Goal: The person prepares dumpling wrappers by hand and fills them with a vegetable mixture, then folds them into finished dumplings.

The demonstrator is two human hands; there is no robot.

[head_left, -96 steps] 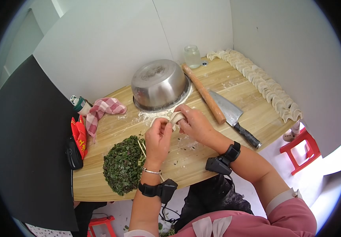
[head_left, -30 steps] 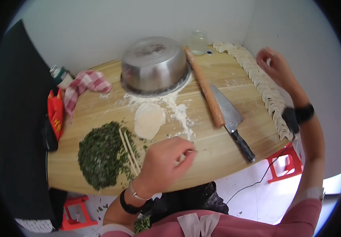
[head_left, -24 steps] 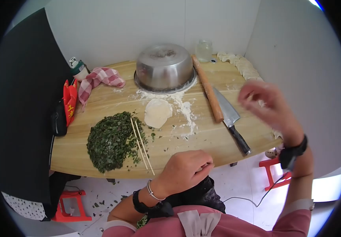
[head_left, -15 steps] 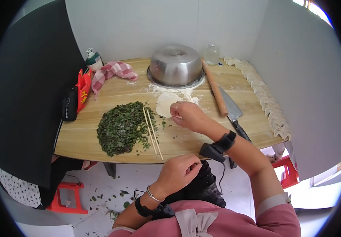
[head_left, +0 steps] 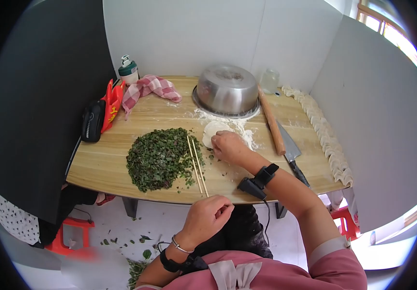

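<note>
A thin round dough wrapper [head_left: 213, 131] lies on the floured wooden table. My right hand [head_left: 230, 147] is over its near right edge with closed fingers, pinching at the dough; the fingertips are partly hidden beneath the hand. Below the table's front edge, my left hand [head_left: 207, 215] hangs in a loose fist, and nothing shows in it. To the left of the wrapper is a heap of chopped green leaves [head_left: 156, 159]. A pair of wooden chopsticks [head_left: 196, 166] lies along the heap's right side, pointing towards me.
An upturned metal basin [head_left: 228, 92] stands at the back. Right of it lie a rolling pin [head_left: 271, 121], a cleaver [head_left: 290, 147] and a row of folded dumplings [head_left: 322, 130]. A checked cloth [head_left: 148, 92], a bottle [head_left: 129, 70], a black case [head_left: 93, 121] and a glass jar [head_left: 269, 81] line the back.
The view has shifted, so the table appears further right and lower. Relative to the table, my right hand has moved left over the wrapper. My left hand has moved slightly left, still curled.
</note>
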